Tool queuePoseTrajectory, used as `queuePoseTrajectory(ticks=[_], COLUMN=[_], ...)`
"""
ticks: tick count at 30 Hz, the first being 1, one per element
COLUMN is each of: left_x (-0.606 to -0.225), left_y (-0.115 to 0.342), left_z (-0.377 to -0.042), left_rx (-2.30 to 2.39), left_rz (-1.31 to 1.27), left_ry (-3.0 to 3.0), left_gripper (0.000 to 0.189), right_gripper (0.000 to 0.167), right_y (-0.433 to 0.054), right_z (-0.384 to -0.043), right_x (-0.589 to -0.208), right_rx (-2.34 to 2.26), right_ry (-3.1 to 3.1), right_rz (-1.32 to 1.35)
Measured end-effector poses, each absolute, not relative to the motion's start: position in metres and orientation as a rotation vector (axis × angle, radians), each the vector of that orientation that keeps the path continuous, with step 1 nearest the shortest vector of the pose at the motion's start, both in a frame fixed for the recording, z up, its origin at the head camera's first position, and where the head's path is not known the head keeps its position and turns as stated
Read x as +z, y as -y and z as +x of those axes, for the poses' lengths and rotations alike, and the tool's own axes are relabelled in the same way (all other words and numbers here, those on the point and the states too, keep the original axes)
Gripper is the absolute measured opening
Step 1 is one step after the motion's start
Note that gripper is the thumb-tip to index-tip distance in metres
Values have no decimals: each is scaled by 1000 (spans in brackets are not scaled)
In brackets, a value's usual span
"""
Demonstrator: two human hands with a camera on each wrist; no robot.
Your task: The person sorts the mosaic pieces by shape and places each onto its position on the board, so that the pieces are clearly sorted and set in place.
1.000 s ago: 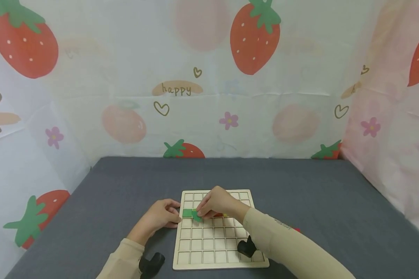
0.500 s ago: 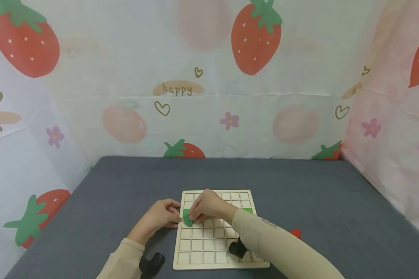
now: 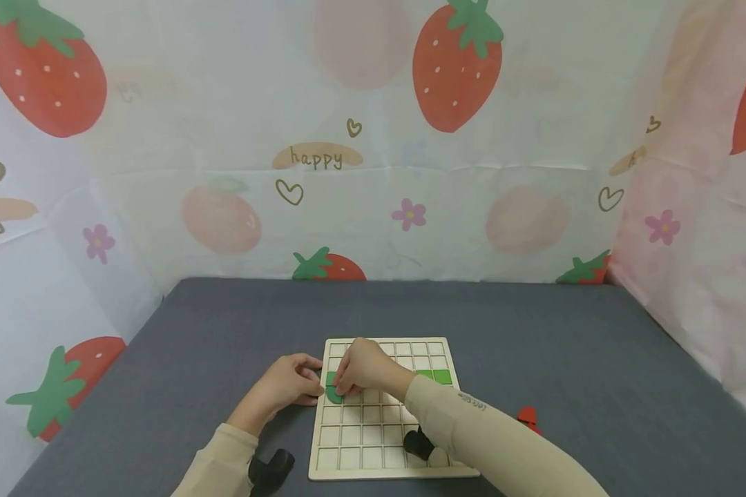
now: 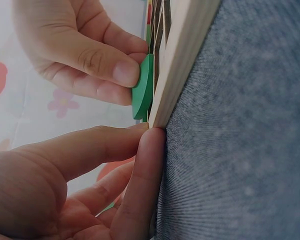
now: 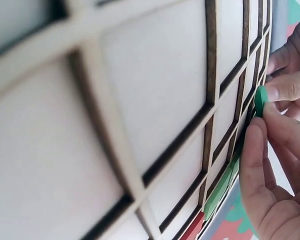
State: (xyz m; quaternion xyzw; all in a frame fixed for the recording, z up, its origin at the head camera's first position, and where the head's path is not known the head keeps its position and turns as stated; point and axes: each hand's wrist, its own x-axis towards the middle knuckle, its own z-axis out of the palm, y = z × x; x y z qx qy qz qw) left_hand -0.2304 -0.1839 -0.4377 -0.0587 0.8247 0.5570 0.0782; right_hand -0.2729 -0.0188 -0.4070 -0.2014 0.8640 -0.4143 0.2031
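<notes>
A pale wooden grid board (image 3: 382,436) lies flat on the grey cloth. My right hand (image 3: 368,366) pinches a flat green piece with a curved edge (image 3: 333,395) between thumb and fingers, over the board's left column. In the left wrist view, this green piece (image 4: 144,86) stands tilted at the board's face. A green square (image 3: 331,377) shows in the row just above it. My left hand (image 3: 289,381) lies beside the board, its thumb and fingertip touching the left edge, as the left wrist view also shows.
Two light green squares (image 3: 434,376) sit in the grid's right columns. A red piece (image 3: 527,416) lies on the cloth right of the board, partly behind the right sleeve. Strawberry-printed curtains (image 3: 236,124) enclose the back and sides of the table.
My right hand has moved left with the green piece, from about the second column to the left column. Its sleeve has uncovered light green squares and the red piece. My left hand stays put.
</notes>
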Motion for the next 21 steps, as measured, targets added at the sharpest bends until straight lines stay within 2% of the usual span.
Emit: queuePoseTrajectory(ticks=[10, 21], left_x=[-439, -439], left_y=[184, 184], left_z=[-230, -231], left_rx=[1650, 1652], left_rz=[-187, -189], left_ry=[-2490, -2489], left_gripper=[46, 46], right_gripper=[12, 9], right_y=[20, 8], right_z=[-269, -272], right_x=[-407, -402], right_rx=[-1061, -1081], right_ry=[-2538, -2532], right_rz=[-632, -593])
